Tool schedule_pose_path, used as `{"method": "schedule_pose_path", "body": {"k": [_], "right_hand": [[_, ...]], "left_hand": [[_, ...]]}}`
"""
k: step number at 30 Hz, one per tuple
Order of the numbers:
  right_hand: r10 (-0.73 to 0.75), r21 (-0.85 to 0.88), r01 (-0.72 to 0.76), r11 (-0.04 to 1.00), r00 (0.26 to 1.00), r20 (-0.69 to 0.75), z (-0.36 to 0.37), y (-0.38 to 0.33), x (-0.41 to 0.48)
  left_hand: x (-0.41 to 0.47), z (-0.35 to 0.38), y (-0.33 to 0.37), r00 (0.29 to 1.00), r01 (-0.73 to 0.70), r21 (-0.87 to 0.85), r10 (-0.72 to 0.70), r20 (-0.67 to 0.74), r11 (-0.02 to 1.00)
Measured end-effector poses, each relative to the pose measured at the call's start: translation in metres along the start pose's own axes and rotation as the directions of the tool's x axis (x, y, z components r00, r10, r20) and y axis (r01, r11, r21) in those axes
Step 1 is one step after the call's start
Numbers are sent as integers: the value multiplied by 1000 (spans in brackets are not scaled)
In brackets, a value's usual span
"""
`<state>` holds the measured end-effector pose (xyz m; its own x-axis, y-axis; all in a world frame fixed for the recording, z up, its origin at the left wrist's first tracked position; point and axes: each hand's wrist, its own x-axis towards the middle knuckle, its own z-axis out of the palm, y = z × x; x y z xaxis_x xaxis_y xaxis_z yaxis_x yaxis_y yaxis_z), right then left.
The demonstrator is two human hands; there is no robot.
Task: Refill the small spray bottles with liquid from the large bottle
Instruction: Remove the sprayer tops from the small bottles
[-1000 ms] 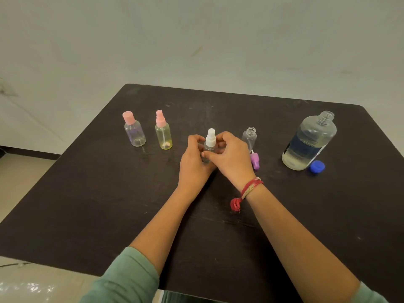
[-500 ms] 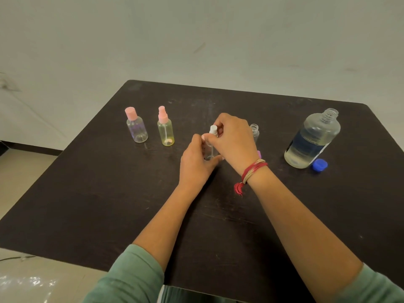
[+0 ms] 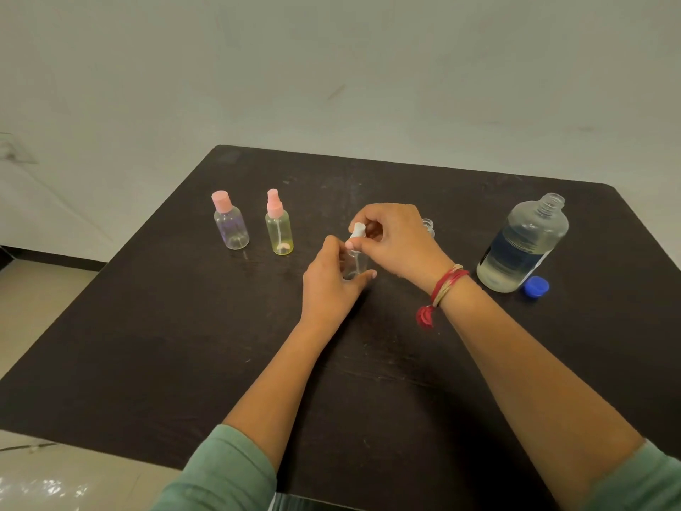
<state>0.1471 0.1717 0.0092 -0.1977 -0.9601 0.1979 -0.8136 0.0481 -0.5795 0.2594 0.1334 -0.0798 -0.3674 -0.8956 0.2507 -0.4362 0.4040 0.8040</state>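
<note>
My left hand [image 3: 329, 285] grips a small clear spray bottle [image 3: 354, 263] standing on the dark table [image 3: 177, 326]. My right hand [image 3: 396, 241] pinches its white spray cap [image 3: 357, 231], raised slightly above the bottle neck. Behind my right hand an uncapped clear small bottle [image 3: 428, 226] peeks out, mostly hidden. At the right stands the large clear bottle [image 3: 521, 245], uncapped and partly filled with pale liquid; its blue cap [image 3: 536, 286] lies beside it. At the left stand a purplish bottle with a pink cap [image 3: 230, 225] and a yellowish bottle with a pink sprayer [image 3: 279, 226].
The table's left edge drops to a light floor [image 3: 33, 307]. A pale wall [image 3: 331, 68] rises behind the far edge. A red thread band [image 3: 442, 289] circles my right wrist.
My right hand moved from the bottle's side up onto the white cap and has lifted it a little. The purple cap beside the open small bottle is now hidden behind my right hand.
</note>
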Motion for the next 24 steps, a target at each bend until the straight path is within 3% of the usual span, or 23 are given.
{"method": "schedule_pose_path", "body": {"k": [6,9,13,18,24], "right_hand": [[-71,43,64,997,980,184,-14,2,7],[-37,-93,58,994,976,216,-16,-2,7],[46,-372,1,928,992,117,-9,-17,10],[22,-441,45,896,989,145,-5,-25,17],[-139,-419,305,855,914,382,-19,-20,23]], "left_hand": [[0,-1,2,1000,19,-2,-18,14,1000],[0,-1,2,1000,21,-4,-21,15,1000],[0,1,-1,1000,10,-16,-10,-2,1000],[0,1,0,1000,18,-21,-18,-6,1000],[0,-1,1,1000,27,-23,-27,13,999]]}}
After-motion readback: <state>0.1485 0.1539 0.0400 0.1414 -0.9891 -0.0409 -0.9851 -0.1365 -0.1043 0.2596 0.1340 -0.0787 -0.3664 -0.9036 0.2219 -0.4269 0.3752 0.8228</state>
